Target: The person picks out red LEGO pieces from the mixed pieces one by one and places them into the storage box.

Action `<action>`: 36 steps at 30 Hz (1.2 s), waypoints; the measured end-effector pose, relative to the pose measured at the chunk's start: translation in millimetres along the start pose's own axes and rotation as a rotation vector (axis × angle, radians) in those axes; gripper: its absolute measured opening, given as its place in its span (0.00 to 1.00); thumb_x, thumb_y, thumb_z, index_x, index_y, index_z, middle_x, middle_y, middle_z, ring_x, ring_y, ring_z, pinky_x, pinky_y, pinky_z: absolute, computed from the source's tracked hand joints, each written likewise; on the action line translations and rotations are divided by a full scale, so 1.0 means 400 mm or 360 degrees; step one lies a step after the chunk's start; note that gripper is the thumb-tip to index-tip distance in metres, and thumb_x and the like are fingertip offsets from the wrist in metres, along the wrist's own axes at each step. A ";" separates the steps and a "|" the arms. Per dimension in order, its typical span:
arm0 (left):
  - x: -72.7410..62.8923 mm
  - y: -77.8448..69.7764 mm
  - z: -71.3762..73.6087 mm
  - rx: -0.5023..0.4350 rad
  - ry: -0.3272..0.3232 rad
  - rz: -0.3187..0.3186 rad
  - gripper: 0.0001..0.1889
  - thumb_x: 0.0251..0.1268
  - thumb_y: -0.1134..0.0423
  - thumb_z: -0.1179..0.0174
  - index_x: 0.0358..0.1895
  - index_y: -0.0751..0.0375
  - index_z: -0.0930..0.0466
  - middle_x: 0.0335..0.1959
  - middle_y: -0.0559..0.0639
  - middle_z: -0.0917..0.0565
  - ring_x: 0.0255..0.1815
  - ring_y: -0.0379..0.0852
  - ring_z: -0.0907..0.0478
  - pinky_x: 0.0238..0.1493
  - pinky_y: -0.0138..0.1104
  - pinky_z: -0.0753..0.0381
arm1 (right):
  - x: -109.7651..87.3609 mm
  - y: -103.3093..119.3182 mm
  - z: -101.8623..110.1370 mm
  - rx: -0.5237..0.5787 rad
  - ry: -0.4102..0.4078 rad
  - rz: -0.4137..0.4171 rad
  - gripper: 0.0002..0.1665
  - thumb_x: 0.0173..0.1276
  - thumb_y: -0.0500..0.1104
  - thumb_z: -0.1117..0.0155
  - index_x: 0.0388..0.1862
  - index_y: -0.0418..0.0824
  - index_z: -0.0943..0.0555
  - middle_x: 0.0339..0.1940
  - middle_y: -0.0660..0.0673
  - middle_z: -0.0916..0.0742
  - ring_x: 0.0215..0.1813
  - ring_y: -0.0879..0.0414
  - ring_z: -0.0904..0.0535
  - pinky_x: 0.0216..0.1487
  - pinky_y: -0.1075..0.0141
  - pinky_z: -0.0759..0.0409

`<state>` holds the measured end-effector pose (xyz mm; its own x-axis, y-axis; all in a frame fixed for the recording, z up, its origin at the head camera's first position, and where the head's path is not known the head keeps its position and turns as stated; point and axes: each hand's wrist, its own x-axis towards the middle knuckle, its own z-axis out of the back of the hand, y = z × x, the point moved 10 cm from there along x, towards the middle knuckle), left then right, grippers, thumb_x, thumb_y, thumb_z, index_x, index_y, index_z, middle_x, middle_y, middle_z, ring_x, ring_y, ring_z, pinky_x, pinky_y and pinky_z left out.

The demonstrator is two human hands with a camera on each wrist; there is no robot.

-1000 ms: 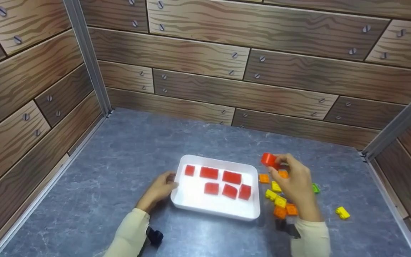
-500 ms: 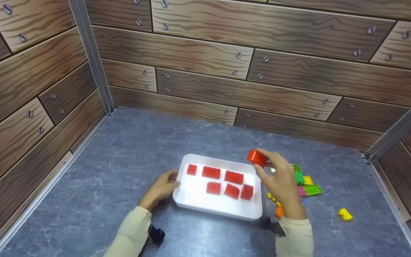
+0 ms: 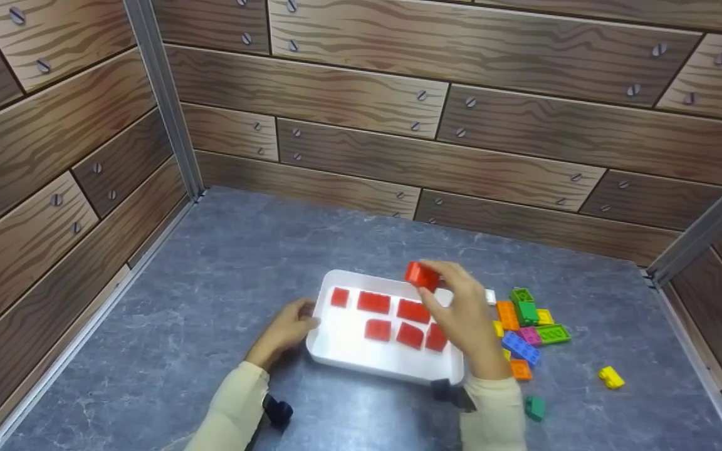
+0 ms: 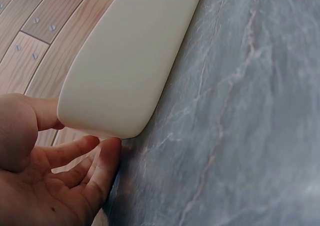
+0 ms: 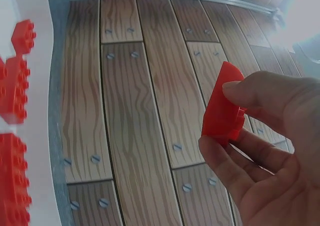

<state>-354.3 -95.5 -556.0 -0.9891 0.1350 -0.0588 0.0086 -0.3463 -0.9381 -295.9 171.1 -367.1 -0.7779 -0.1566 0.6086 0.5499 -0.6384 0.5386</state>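
My right hand [image 3: 466, 316] pinches a red toy brick [image 3: 419, 275] between thumb and fingers, held up over the back right part of a white tray [image 3: 343, 347]. In the right wrist view this brick [image 5: 218, 113] shows a smooth curved face, with studs turned toward the palm. At the tray's left end, my left hand [image 3: 286, 327] grips the wall; the left wrist view has the thumb at the rim and fingertips against the outside of the tray [image 4: 117, 60]. Several red bricks [image 3: 373, 302] lie spaced apart in the tray, the rightmost ones partly hidden by my right hand.
Right of the tray lies a loose group of bricks, among them a blue brick [image 3: 521, 348], an orange brick [image 3: 507, 315] and a lime brick [image 3: 553, 334]. A yellow brick [image 3: 612, 377] and a dark green brick [image 3: 534, 408] lie apart. Wood-patterned walls [image 3: 361, 144] enclose the grey table.
My right hand has carried the red brick leftward from above the loose bricks to over the tray, uncovering more of the loose group. My left hand has stayed at the tray's left end.
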 end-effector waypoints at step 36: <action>-0.004 -0.008 0.000 -0.0067 0.0044 -0.0032 0.23 0.65 0.72 0.41 0.63 0.78 0.28 0.54 0.69 0.19 0.55 0.62 0.21 0.59 0.50 0.20 | -0.020 -0.033 -0.436 -0.0078 0.0825 -0.0333 0.26 0.63 0.29 0.29 0.61 0.35 0.18 0.53 0.40 0.14 0.55 0.45 0.20 0.64 0.51 0.22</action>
<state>-352.9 -94.7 -552.8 -0.9847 0.1674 -0.0489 -0.0044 -0.3041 -0.9526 -350.2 49.3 -480.8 -0.9235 -0.3647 0.1190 0.3624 -0.7279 0.5821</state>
